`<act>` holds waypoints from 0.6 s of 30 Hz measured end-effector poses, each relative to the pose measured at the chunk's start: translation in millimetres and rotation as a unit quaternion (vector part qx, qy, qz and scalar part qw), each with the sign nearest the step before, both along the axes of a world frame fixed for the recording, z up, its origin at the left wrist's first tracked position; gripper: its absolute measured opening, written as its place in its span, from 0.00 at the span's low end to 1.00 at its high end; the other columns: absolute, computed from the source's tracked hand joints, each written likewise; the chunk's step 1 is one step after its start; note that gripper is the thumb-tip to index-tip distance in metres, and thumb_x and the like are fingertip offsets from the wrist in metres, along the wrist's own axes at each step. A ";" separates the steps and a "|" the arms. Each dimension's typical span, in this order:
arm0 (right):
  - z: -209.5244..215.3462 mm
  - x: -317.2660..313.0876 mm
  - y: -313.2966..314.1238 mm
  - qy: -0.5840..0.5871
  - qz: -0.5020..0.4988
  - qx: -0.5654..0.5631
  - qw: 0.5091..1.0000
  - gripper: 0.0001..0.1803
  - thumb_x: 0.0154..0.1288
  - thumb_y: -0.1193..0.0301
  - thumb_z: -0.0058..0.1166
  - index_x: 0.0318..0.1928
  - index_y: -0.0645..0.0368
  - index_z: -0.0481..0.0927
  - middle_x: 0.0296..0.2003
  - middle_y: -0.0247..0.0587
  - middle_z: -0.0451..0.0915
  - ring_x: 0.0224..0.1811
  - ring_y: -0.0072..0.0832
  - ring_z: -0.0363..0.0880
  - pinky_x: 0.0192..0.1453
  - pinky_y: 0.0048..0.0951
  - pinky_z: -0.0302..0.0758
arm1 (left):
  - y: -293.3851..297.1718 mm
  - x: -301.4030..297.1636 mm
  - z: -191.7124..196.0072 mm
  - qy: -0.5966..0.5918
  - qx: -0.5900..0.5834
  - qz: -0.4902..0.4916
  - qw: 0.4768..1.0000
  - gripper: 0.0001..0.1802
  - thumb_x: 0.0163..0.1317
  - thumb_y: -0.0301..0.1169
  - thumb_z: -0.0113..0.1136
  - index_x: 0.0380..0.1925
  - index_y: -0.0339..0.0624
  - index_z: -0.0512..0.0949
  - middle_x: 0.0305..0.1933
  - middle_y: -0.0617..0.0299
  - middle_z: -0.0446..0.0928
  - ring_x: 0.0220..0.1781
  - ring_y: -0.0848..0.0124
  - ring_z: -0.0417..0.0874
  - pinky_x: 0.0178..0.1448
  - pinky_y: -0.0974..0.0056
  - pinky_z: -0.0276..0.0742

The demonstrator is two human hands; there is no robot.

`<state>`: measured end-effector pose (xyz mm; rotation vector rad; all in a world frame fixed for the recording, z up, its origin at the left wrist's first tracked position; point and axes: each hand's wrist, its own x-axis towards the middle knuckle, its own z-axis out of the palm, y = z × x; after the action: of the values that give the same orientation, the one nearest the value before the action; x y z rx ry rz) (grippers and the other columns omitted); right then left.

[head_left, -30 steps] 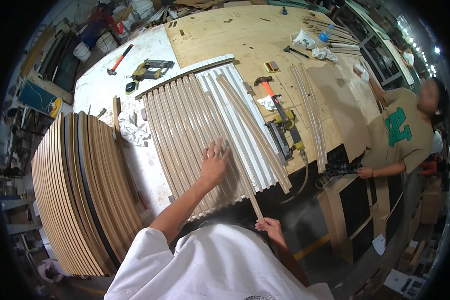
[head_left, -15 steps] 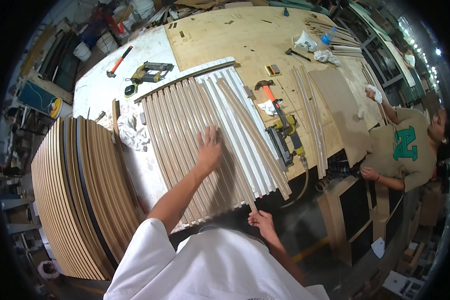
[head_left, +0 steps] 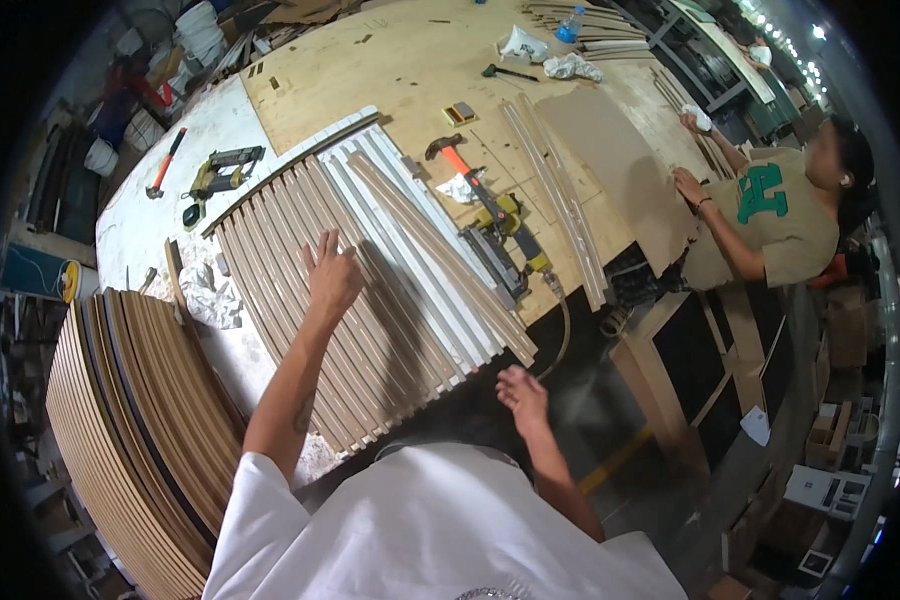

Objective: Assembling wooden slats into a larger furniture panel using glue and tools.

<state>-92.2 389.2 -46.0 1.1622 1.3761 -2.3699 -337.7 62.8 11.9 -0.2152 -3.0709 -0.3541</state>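
A curved panel (head_left: 270, 285) of brown slats lies on the workbench, its right part still bare white ribs (head_left: 425, 265). One loose brown slat (head_left: 440, 255) lies slantwise across the white ribs. My left hand (head_left: 332, 275) rests flat on the brown slats near the panel's middle, fingers spread, holding nothing. My right hand (head_left: 523, 395) hovers just off the panel's near right corner, fingers loosely apart and empty, not touching the slats.
A yellow nail gun (head_left: 505, 240) and an orange-handled hammer (head_left: 460, 165) lie right of the panel, beside long strips (head_left: 560, 200). A second nail gun (head_left: 220, 170) and a red-handled hammer (head_left: 165, 165) lie at the far left. Finished slatted panels (head_left: 120, 420) stand stacked at left. A co-worker (head_left: 760, 210) leans on a brown board at right.
My left hand slid farther up the brown slats. My right hand came away from the slat end at the panel's near edge and moved right. The co-worker shifted along the bench.
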 end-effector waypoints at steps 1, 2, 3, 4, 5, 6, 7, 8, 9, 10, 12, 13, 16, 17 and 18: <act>3.0 -5.4 9.2 0.013 -0.053 -0.004 0.998 0.18 0.70 0.63 0.52 0.52 0.64 0.75 0.42 0.46 0.82 0.40 0.30 0.83 0.41 0.28 0.81 | 7.4 9.5 5.4 -0.002 0.000 -0.002 1.000 0.19 0.57 0.31 0.52 0.50 0.45 0.79 0.69 0.44 0.62 0.75 0.52 0.55 0.75 0.38 0.38; 6.0 -7.6 14.2 0.006 -0.049 -0.004 0.999 0.19 0.71 0.62 0.51 0.52 0.65 0.76 0.43 0.46 0.82 0.42 0.29 0.82 0.43 0.27 0.80 | 16.7 18.9 11.2 -0.005 0.053 0.000 0.999 0.17 0.56 0.28 0.55 0.46 0.42 0.80 0.59 0.45 0.71 0.65 0.53 0.67 0.70 0.43 0.52; 8.1 -7.3 15.5 0.007 -0.046 -0.006 0.999 0.19 0.71 0.62 0.51 0.52 0.65 0.76 0.43 0.46 0.82 0.42 0.29 0.82 0.43 0.27 0.80 | 24.4 27.3 16.3 -0.005 0.106 0.006 0.994 0.14 0.55 0.26 0.58 0.43 0.40 0.81 0.48 0.47 0.79 0.55 0.54 0.78 0.64 0.48 0.66; 9.4 -8.8 15.3 -0.001 -0.018 0.000 1.000 0.18 0.72 0.62 0.51 0.52 0.65 0.77 0.43 0.45 0.82 0.41 0.29 0.82 0.43 0.27 0.80 | 31.4 36.7 12.0 0.012 0.139 -0.001 0.990 0.12 0.54 0.24 0.59 0.40 0.38 0.81 0.41 0.49 0.80 0.46 0.55 0.81 0.56 0.51 0.71; 11.0 -9.5 14.2 -0.009 0.010 0.005 1.000 0.18 0.72 0.61 0.51 0.51 0.64 0.78 0.43 0.45 0.83 0.41 0.28 0.82 0.43 0.27 0.80 | 38.5 47.1 7.8 0.028 0.172 -0.008 0.985 0.10 0.53 0.22 0.59 0.37 0.37 0.81 0.33 0.52 0.81 0.37 0.56 0.83 0.48 0.55 0.76; 15.8 -6.0 12.3 -0.010 0.037 0.010 0.999 0.18 0.71 0.62 0.51 0.50 0.66 0.78 0.43 0.45 0.83 0.40 0.28 0.83 0.42 0.27 0.80 | 46.2 56.9 8.9 0.002 0.208 -0.010 0.978 0.10 0.53 0.22 0.59 0.37 0.35 0.80 0.33 0.51 0.81 0.36 0.57 0.83 0.45 0.57 0.77; 21.1 -0.1 8.3 -0.010 0.044 0.007 0.999 0.18 0.71 0.62 0.51 0.50 0.66 0.78 0.43 0.45 0.83 0.40 0.28 0.83 0.42 0.27 0.80 | 52.7 69.1 12.2 -0.025 0.244 -0.010 0.969 0.10 0.54 0.22 0.58 0.38 0.34 0.80 0.32 0.51 0.80 0.34 0.58 0.83 0.42 0.59 0.78; 25.8 4.9 4.1 0.008 0.075 -0.005 0.997 0.18 0.71 0.63 0.52 0.50 0.66 0.78 0.42 0.45 0.83 0.40 0.28 0.83 0.42 0.27 0.80 | 58.0 76.5 15.3 -0.083 0.285 -0.005 0.955 0.11 0.55 0.23 0.58 0.39 0.33 0.80 0.31 0.50 0.80 0.34 0.59 0.83 0.42 0.59 0.78; 31.1 11.9 -0.2 0.026 0.107 -0.018 0.994 0.18 0.71 0.64 0.52 0.51 0.67 0.78 0.42 0.45 0.83 0.40 0.28 0.83 0.42 0.27 0.80 | 63.2 84.6 19.1 -0.141 0.325 0.001 0.935 0.12 0.55 0.23 0.57 0.40 0.32 0.79 0.31 0.50 0.80 0.34 0.61 0.82 0.42 0.59 0.77; 34.3 17.9 -6.1 0.016 0.137 -0.016 0.990 0.17 0.71 0.65 0.50 0.51 0.68 0.77 0.40 0.45 0.82 0.40 0.29 0.82 0.43 0.29 0.81 | 69.8 90.4 9.0 -0.139 0.355 0.043 0.924 0.12 0.55 0.23 0.56 0.39 0.31 0.79 0.31 0.48 0.80 0.34 0.61 0.83 0.41 0.60 0.77; 26.1 35.8 -7.4 0.002 0.179 0.003 0.984 0.19 0.72 0.64 0.49 0.51 0.69 0.77 0.42 0.47 0.82 0.42 0.31 0.83 0.46 0.29 0.80 | 81.7 100.8 -6.9 -0.101 0.372 0.069 0.920 0.11 0.53 0.21 0.54 0.37 0.30 0.78 0.30 0.48 0.78 0.36 0.58 0.82 0.42 0.58 0.77; 22.2 44.3 -5.5 -0.012 0.190 0.014 0.982 0.19 0.72 0.63 0.48 0.51 0.69 0.77 0.42 0.47 0.82 0.42 0.31 0.83 0.46 0.30 0.80 | 83.9 103.4 -5.6 -0.098 0.373 0.071 0.920 0.11 0.53 0.21 0.54 0.37 0.30 0.78 0.30 0.48 0.78 0.36 0.58 0.82 0.42 0.58 0.77; 5.9 67.3 6.7 -0.018 0.217 0.036 0.975 0.21 0.72 0.62 0.49 0.51 0.69 0.77 0.42 0.48 0.82 0.42 0.31 0.82 0.46 0.31 0.81 | 85.8 107.8 8.7 -0.038 0.265 -0.008 0.963 0.15 0.55 0.19 0.50 0.44 0.30 0.76 0.33 0.49 0.73 0.41 0.50 0.75 0.47 0.50 0.73; 0.3 74.3 10.9 -0.022 0.233 0.050 0.971 0.21 0.72 0.61 0.50 0.52 0.69 0.76 0.42 0.48 0.82 0.42 0.31 0.82 0.45 0.31 0.81 | 84.3 106.0 2.7 -0.037 0.266 -0.006 0.963 0.15 0.55 0.19 0.50 0.44 0.30 0.76 0.33 0.49 0.73 0.41 0.50 0.75 0.47 0.50 0.73; -2.8 77.8 11.9 -0.019 0.249 0.051 0.967 0.21 0.72 0.62 0.49 0.51 0.69 0.77 0.41 0.48 0.82 0.42 0.31 0.83 0.46 0.32 0.81 | 81.1 103.2 -1.4 -0.007 0.249 -0.010 0.969 0.16 0.54 0.19 0.51 0.45 0.30 0.76 0.35 0.48 0.74 0.42 0.49 0.75 0.48 0.50 0.73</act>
<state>-14.4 401.1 -48.8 0.7580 1.5694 -1.9337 -234.5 144.0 10.5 -0.2182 -2.8698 -1.1029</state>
